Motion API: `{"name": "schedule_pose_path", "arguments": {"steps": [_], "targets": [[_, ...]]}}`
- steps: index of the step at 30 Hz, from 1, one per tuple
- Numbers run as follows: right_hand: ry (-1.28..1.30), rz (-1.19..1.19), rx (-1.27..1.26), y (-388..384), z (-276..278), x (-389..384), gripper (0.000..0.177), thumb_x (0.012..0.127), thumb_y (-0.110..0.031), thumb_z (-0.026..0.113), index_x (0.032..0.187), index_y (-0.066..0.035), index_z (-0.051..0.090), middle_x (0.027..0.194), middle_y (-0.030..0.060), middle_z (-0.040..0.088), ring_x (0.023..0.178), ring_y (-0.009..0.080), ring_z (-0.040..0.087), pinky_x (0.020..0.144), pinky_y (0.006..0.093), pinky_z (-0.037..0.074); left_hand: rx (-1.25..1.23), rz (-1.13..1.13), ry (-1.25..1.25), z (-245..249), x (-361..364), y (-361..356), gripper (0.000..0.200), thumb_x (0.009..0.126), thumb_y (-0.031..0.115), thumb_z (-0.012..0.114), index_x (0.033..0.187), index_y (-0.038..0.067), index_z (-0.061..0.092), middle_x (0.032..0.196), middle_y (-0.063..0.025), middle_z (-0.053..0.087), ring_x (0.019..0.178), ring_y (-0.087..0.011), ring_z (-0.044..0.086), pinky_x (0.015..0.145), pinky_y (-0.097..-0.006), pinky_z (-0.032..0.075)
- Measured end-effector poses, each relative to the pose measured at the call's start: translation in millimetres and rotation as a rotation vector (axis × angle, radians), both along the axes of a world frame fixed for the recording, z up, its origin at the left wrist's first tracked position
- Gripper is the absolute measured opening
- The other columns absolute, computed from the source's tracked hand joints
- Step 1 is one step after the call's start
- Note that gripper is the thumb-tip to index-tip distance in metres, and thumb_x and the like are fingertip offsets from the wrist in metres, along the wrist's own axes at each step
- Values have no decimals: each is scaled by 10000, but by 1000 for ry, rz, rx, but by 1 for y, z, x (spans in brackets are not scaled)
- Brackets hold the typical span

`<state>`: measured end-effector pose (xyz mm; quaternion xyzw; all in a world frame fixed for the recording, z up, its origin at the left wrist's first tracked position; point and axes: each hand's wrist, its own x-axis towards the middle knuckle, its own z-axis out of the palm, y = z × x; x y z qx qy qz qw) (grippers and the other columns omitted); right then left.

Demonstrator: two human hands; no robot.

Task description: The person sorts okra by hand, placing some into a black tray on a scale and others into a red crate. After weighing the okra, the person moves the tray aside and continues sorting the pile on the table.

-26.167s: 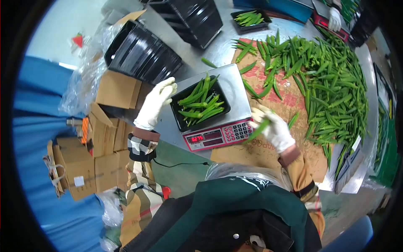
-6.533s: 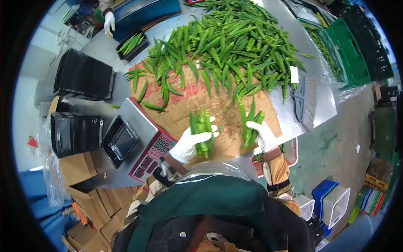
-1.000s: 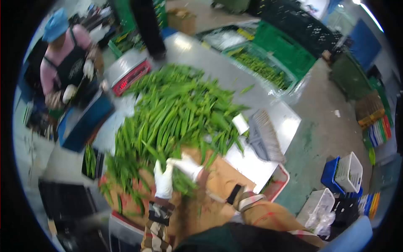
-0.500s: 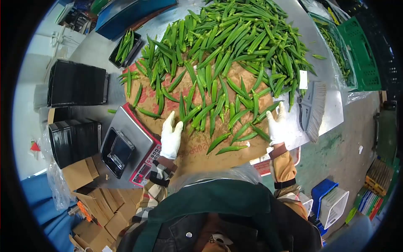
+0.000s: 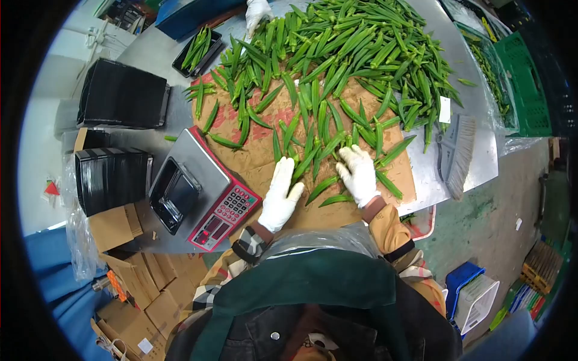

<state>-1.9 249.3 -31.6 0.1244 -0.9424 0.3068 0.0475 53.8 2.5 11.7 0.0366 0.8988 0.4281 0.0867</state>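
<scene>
My left hand, in a white glove, lies at the near edge of the scattered okra, its fingers stretched out and thumb apart. My right hand, gloved the same way, rests over loose pods with its fingers spread; its fingertips touch some of them. Several pods lie between the two hands, on a brown cardboard sheet. Behind them a large okra heap covers the far part of the metal table. Neither hand grips a pod.
A scale carrying a black tray stands to the left. Stacked black trays, a tray of okra and a brush flank the work area. Another person's gloved hand reaches in at the far side.
Both hands have come closer together; my right hand moved left, bringing pods inward. A co-worker's gloved hand has appeared at the far edge. The view has shifted slightly.
</scene>
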Motion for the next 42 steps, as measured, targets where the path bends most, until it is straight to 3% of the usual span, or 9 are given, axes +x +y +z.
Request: {"name": "schedule_pose_path", "arguments": {"steps": [4, 8, 11, 13, 18, 21, 27, 34, 42], "targets": [[-150, -194, 74, -28, 20, -40, 630, 830, -440, 738, 1297, -49, 579, 920, 128, 680, 908, 310, 629, 816, 430, 474, 262, 363, -39, -9, 25, -28, 479, 972, 118, 601, 1417, -23, 495, 1473, -195, 490, 1391, -276, 447, 1170, -360, 324], [-162, -222, 254, -60, -1, -66, 773, 811, -434, 752, 1413, -38, 474, 918, 112, 691, 854, 284, 654, 756, 408, 487, 414, 444, -150, -4, 36, -35, 444, 988, 104, 591, 1399, -39, 505, 1427, -162, 533, 1333, -222, 498, 1130, -338, 380], [-213, -270, -46, -54, -7, -58, 709, 817, -364, 740, 1407, -61, 490, 887, 101, 688, 808, 283, 655, 743, 405, 491, 495, 442, -187, -1, 35, -29, 424, 996, 104, 587, 1387, -43, 515, 1392, -149, 566, 1286, -205, 536, 1104, -327, 405], [-266, -300, -577, -32, 28, -31, 602, 799, -247, 764, 1339, -62, 572, 755, 42, 602, 662, 175, 556, 659, 344, 485, 473, 421, -196, 4, 32, -27, 399, 1002, 97, 580, 1371, -47, 531, 1338, -135, 611, 1240, -195, 568, 1085, -314, 419], [-401, -241, -418, 114, 79, 71, 542, 828, -227, 750, 1320, -50, 604, 917, 122, 694, 832, 165, 642, 768, 330, 527, 507, 434, -163, -4, 21, -36, 346, 1006, 92, 570, 1320, -53, 573, 1265, -127, 651, 1165, -181, 607, 1035, -306, 459], [-352, -384, 291, 169, 90, 105, 520, 796, -227, 786, 1245, -3, 650, 971, 174, 697, 834, 269, 668, 799, 349, 532, 513, 415, -157, -8, 11, -34, 327, 1004, 101, 570, 1291, -54, 593, 1235, -131, 663, 1134, -180, 614, 1015, -303, 465], [-75, -379, -300, 107, 51, 9, 303, 870, -193, 725, 1119, -20, 715, 1039, 171, 705, 935, 324, 664, 843, 370, 523, 594, 369, -174, 6, 1, -9, 315, 1004, 105, 572, 1275, -51, 606, 1226, -130, 669, 1119, -175, 619, 1001, -298, 469], [108, -305, 186, 23, -5, -91, 326, 844, -239, 720, 1125, -72, 721, 1012, 152, 699, 993, 355, 633, 875, 436, 501, 581, 367, -216, 19, 26, -13, 300, 1010, 56, 560, 1291, -44, 592, 1235, -102, 663, 1135, -159, 625, 1017, -284, 478], [-249, -286, 78, -20, 14, -99, 319, 843, -270, 715, 1092, -70, 723, 1070, 169, 696, 1001, 358, 664, 854, 440, 528, 519, 428, -216, 15, 43, -24, 295, 1011, 85, 562, 1274, -41, 609, 1187, -95, 682, 1085, -144, 634, 965, -274, 488]]}}
